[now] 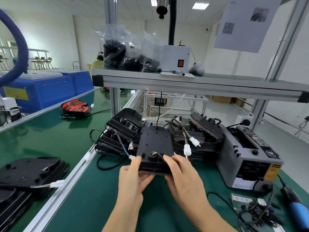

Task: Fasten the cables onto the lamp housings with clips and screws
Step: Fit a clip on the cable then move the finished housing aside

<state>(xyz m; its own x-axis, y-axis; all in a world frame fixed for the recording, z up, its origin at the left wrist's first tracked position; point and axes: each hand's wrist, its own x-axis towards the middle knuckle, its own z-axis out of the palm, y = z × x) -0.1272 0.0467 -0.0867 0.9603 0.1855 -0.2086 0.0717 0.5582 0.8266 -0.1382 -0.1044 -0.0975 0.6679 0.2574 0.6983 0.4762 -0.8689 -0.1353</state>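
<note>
1. Holding lamp housing (155, 148) at frame centre with both hands; flat black back facing up, near end toward the camera, over the green mat (93, 206).
2. Gripping near-left corner with left hand (133, 180); thumb on top, fingers curled underneath.
3. Gripping near-right corner with right hand (182, 178); thumb on top just beside the cable (160, 155), fingers wrapped under the edge.
4. Seeing the cable leave a round boss (152, 157) at the housing's near end, with yellow wire showing; can't tell its run past the right thumb.
5. Noting more housings piled behind: left stack (120, 131) and right stack (200, 133); white connectors (187, 150) hanging loose off the right one.
6. Noting grey machine (247, 158) right of centre, just beside the right stack.
7. Noting bag of small black parts (255, 213) and blue-handled tool (299, 206) at lower right on the mat.
8. Noting another housing pile (28, 173) at lower left on the neighbouring bench; red lamp (74, 106) further up on the left.
</note>
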